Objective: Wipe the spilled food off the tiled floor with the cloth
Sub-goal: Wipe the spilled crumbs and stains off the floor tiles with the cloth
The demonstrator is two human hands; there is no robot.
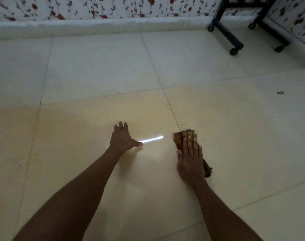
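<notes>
My right hand (190, 159) lies flat, palm down, on a brown and orange checked cloth (181, 137) that rests on the cream tiled floor (113, 75). The cloth shows beyond my fingertips and at the right of my wrist. Faint yellow specks and smears of spilled food (203, 134) dot the tile around and to the right of the cloth. My left hand (122, 138) is spread flat on the floor to the left of the cloth, holding nothing, thumb pointing right.
A black stand on castor wheels (234, 43) occupies the far right corner. A white skirting (96, 26) and flowered wallpaper run along the back. A small dark scrap (280, 92) lies on the tile at the right. Yellowish stains (23, 162) mark the left tile.
</notes>
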